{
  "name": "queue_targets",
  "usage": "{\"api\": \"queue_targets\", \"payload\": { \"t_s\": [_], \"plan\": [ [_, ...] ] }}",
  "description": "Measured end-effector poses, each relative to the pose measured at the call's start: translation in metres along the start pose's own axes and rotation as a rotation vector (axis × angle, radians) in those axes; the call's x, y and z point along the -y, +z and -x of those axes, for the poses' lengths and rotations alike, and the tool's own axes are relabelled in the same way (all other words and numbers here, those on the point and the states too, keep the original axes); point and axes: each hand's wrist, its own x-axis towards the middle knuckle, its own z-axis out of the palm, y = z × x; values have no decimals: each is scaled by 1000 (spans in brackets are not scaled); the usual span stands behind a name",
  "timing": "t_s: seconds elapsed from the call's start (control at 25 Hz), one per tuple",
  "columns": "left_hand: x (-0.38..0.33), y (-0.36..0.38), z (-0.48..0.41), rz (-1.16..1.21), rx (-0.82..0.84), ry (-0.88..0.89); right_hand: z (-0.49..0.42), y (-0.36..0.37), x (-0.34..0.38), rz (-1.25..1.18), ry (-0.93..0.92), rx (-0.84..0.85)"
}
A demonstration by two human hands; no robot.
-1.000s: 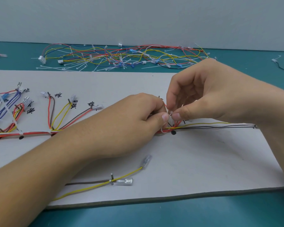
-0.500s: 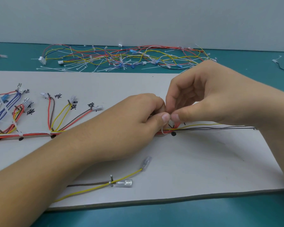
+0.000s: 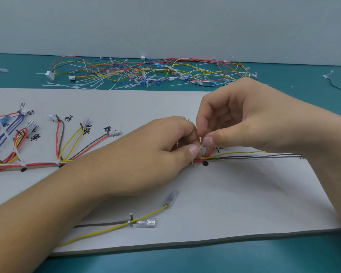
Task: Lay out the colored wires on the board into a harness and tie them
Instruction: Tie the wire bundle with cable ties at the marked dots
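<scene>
Left hand (image 3: pixel 146 154) and right hand (image 3: pixel 254 119) pinch a white tie (image 3: pixel 201 147), mostly hidden.

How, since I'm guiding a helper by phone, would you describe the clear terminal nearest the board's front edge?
On the pale grey board, look along its front edge. The clear plastic-sleeved terminal lies right of a short metal pin. It lies level; the similar terminal on the yellow wire sits farther back, angled.

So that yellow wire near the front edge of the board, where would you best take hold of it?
Probably by the clear terminal at the right end of the yellow wire, pinched from above: it is the thickest part, lies free on the board, and sits clear of the peg.
</scene>
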Motion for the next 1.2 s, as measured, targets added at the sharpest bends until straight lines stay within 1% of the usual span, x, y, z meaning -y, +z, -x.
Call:
{"api": "queue_targets", "payload": {
  "t_s": [0.2,0.48,0.6,0.8,0.92,1.2],
  "plan": [
    [0,2,0,-72,-15,17,0,2,1,-18,10,9],
    [3,5,-4,-84,-68,22,0,1,-3,-59,25,14],
    [6,6,-4,-32,-93,18,0,1,-2,-64,17,16],
    [7,2,-4,119,-130,15,1,-1,-2,-88,-12,22],
    [9,0,-5,183,-112,-1,1,-1,-3,-79,-17,17],
    [13,-3,-7,267,-80,48,0,4,1,-86,-70,-39]
  ]
}}
